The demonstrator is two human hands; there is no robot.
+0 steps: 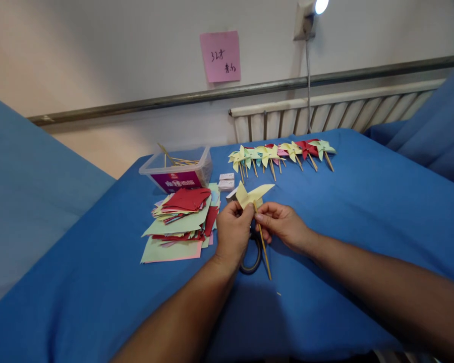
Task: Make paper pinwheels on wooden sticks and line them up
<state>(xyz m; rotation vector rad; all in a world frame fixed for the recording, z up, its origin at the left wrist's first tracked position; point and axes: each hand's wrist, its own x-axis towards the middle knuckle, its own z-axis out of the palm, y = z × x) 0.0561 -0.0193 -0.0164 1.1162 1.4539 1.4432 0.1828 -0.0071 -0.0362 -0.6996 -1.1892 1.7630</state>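
Observation:
A pale yellow paper pinwheel (255, 194) is held up in front of me, its back towards me. My left hand (233, 229) pinches it from the left, thumb at the paper's centre. A thin wooden stick (265, 252) runs down from that centre, tilted slightly, its lower end free. My right hand (282, 224) has its fingers closed at the upper part of the stick, just under the paper. Beneath both hands lies a pair of black-handled scissors (251, 269), its blades mostly hidden.
Stacked red, green and yellow paper (185, 201) lies left, before a clear plastic box (208, 169) of sticks. Small white boxes (226, 182) stand beside it. Several finished pinwheels (268, 155) lie along the back of the blue-covered table (355, 212). A radiator (287, 123) stands behind.

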